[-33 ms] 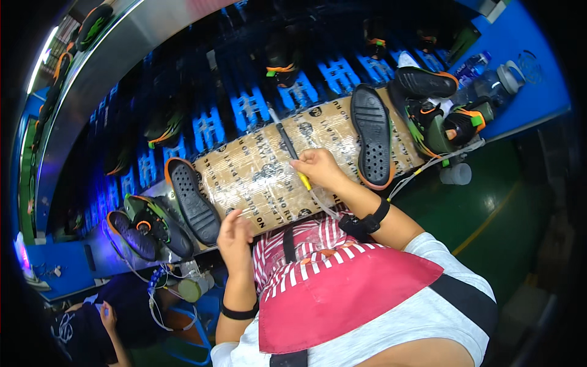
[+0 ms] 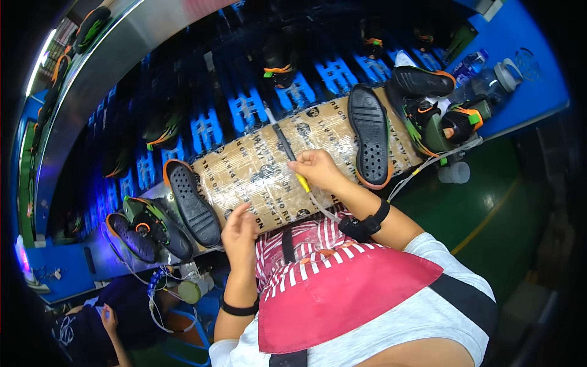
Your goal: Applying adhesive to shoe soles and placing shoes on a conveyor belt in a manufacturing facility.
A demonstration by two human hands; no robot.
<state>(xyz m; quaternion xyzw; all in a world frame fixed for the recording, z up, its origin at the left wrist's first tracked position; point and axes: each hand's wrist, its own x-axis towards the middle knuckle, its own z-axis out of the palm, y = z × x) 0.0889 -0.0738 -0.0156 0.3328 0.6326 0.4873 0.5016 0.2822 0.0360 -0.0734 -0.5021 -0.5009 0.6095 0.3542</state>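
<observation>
My right hand [image 2: 318,168] pinches a slim pen-shaped tool [image 2: 284,142] with a dark barrel, a pale tip and a yellow rear end. A pale tube or cable runs from its rear toward my forearm. The tip points away from me, over the far edge of a brown work surface [image 2: 257,174] wrapped in printed tape. Nothing is in my left hand [image 2: 239,233], raised at the near edge with fingers loosely bent and apart. A black, orange-edged shoe sole [image 2: 191,199] lies beyond it, to the left. Another such sole [image 2: 369,128] rests right of the tool.
Behind the surface runs a dark conveyor with blue shoe holders [image 2: 247,109], some bearing shoes. Shoe uppers and soles [image 2: 156,229] lie at left; more shoes [image 2: 434,119] and bottles [image 2: 471,67] stand at right. Another person's hand [image 2: 109,319] shows at lower left.
My left hand has risen slightly, away from me. The right hand keeps its pinch on the pen-shaped tool. The whole view has shifted a little.
</observation>
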